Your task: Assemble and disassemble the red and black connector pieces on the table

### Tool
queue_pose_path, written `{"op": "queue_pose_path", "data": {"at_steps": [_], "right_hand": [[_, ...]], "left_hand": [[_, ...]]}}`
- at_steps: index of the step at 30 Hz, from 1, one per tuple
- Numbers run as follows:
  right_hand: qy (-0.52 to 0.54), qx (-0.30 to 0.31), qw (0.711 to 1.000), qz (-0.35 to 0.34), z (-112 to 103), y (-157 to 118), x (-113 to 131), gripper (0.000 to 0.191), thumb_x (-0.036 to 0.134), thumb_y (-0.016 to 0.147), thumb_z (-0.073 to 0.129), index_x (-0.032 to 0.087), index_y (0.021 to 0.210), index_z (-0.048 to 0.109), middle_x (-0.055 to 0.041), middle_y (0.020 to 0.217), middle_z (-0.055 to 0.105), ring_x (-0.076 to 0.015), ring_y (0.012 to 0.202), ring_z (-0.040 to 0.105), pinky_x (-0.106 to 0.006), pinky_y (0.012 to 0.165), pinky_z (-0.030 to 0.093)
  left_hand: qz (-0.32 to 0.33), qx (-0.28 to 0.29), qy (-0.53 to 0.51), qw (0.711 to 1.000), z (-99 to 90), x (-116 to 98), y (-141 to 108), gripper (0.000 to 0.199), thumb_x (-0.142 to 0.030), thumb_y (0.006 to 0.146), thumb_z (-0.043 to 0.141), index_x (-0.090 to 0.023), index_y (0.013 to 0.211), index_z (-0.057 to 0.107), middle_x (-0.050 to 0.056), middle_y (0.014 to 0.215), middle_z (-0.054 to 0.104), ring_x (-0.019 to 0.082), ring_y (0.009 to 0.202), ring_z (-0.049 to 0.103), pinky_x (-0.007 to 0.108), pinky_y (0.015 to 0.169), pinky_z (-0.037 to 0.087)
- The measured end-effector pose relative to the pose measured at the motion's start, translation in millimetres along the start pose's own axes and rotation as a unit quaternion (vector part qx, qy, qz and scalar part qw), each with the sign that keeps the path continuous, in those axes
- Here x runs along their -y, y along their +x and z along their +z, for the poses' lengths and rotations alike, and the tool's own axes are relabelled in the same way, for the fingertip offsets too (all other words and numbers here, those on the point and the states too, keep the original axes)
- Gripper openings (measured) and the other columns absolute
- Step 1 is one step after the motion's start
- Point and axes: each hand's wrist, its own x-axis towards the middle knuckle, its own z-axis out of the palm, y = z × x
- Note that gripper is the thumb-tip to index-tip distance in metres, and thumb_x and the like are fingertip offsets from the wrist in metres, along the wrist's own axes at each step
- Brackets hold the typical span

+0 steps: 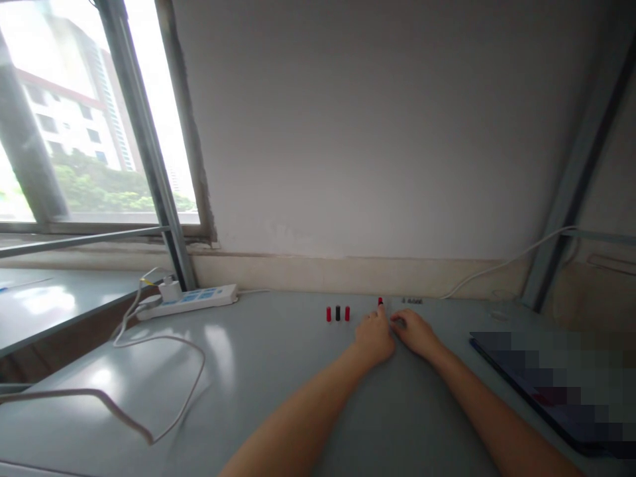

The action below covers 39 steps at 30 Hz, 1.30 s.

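Near the far edge of the surface (pixel 258 371), the left hand (pixel 375 334) has a fingertip at a small red-topped piece (pixel 380 301); whether it grips cannot be told. The right hand (pixel 416 330) curls narrowly beside it, contents hidden. Light, steady fingers should best keep the piece upright.

left grip (pixel 375 335) at red piece (pixel 380 301), right grip (pixel 415 331) beside

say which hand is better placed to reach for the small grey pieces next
Probably the right hand: it lies just in front of the small grey pieces, while the left hand is farther left, at the red-topped piece.
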Motion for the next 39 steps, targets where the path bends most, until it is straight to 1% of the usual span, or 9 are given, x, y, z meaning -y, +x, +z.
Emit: {"op": "queue_pose_path", "data": {"at_steps": [5, 9, 12, 15, 19, 21, 24, 34, 39], "right_hand": [[0.009, 0.024, 0.999, -0.023, 1, 1, 0, 0.024, 0.02, 0.073, 0.049, 0.017, 0.094, 0.062, -0.0096, 0.102, 0.06, -0.0203, 0.097, 0.054, -0.034, 0.086, 0.039], [0.011, 0.033, 0.999, -0.041, 2, 0, 1, 0.029, 0.019, 0.074, 0.047, 0.014, 0.099, 0.061, -0.0122, 0.108, 0.058, -0.0211, 0.101, 0.052, -0.034, 0.09, 0.037], [0.01, 0.039, 0.998, -0.048, 4, 0, 0, 0.03, 0.019, 0.074, 0.047, 0.015, 0.1, 0.061, -0.012, 0.111, 0.057, -0.0211, 0.102, 0.052, -0.034, 0.092, 0.036], [0.003, 0.052, 0.997, -0.05, 4, 0, 0, 0.033, 0.021, 0.075, 0.047, 0.015, 0.104, 0.06, -0.0122, 0.114, 0.056, -0.0209, 0.104, 0.052, -0.034, 0.093, 0.035], [-0.004, 0.066, 0.996, -0.052, 5, 0, 0, 0.034, 0.021, 0.077, 0.044, 0.013, 0.106, 0.059, -0.0137, 0.116, 0.055, -0.0209, 0.106, 0.05, -0.034, 0.094, 0.034], [0.001, 0.067, 0.996, -0.065, 6, 0, 0, 0.033, 0.021, 0.078, 0.043, 0.014, 0.105, 0.059, -0.013, 0.114, 0.056, -0.0205, 0.106, 0.051, -0.034, 0.093, 0.034], [0.001, 0.068, 0.995, -0.069, 9, 0, 0, 0.033, 0.022, 0.079, 0.042, 0.017, 0.107, 0.058, -0.0109, 0.114, 0.056, -0.0199, 0.105, 0.051, -0.035, 0.093, 0.034], [-0.034, 0.095, 0.995, 0.007, 5, -6, 11, 0.039, 0.031, 0.082, 0.037, 0.021, 0.118, 0.05, -0.0108, 0.128, 0.044, -0.0253, 0.118, 0.038, -0.045, 0.096, 0.027], [-0.068, 0.117, 0.99, 0.034, 2, -7, 19, 0.043, 0.034, 0.084, 0.032, 0.022, 0.123, 0.043, -0.0086, 0.132, 0.039, -0.0235, 0.121, 0.033, -0.044, 0.098, 0.024]], "left_hand": [[-0.032, -0.015, 0.039, 0.999, 7.3, -1, 11, 0.063, -0.014, 0.073, 0.043, -0.008, 0.132, 0.021, 0.018, 0.115, 0.05, 0.026, 0.104, 0.046, 0.035, 0.083, 0.039], [-0.037, -0.025, 0.062, 0.997, 7.5, 1, 17, 0.061, -0.016, 0.075, 0.042, -0.012, 0.133, 0.021, 0.016, 0.112, 0.051, 0.026, 0.102, 0.047, 0.034, 0.08, 0.04], [-0.032, -0.029, 0.089, 0.995, 6.9, 3, 20, 0.055, -0.015, 0.078, 0.04, -0.016, 0.131, 0.026, 0.015, 0.109, 0.052, 0.025, 0.101, 0.048, 0.034, 0.078, 0.041], [-0.02, -0.042, 0.116, 0.992, 5.6, 3, 22, 0.045, -0.013, 0.08, 0.037, -0.015, 0.125, 0.036, 0.015, 0.107, 0.054, 0.024, 0.1, 0.049, 0.034, 0.078, 0.041], [0.014, -0.044, 0.139, 0.989, -0.3, 0, 24, 0.03, -0.009, 0.081, 0.034, -0.011, 0.104, 0.052, 0.015, 0.101, 0.057, 0.024, 0.095, 0.052, 0.033, 0.075, 0.042], [0.028, -0.038, 0.145, 0.988, -3.9, -1, 22, 0.027, -0.007, 0.08, 0.034, -0.01, 0.098, 0.055, 0.015, 0.098, 0.058, 0.024, 0.092, 0.053, 0.033, 0.073, 0.043], [0.043, -0.045, 0.148, 0.987, -8.7, -1, 16, 0.028, -0.007, 0.08, 0.034, -0.01, 0.098, 0.055, 0.015, 0.095, 0.06, 0.023, 0.09, 0.055, 0.031, 0.072, 0.043], [0.018, -0.078, 0.065, 0.995, -25.5, 14, -17, 0.023, -0.019, 0.08, 0.039, -0.017, 0.091, 0.059, 0.01, 0.086, 0.063, 0.021, 0.084, 0.057, 0.029, 0.071, 0.042], [0.013, -0.099, -0.031, 0.994, -23.3, 28, -29, 0.02, -0.022, 0.077, 0.045, -0.018, 0.088, 0.061, 0.006, 0.085, 0.065, 0.019, 0.082, 0.057, 0.029, 0.073, 0.041]]}}
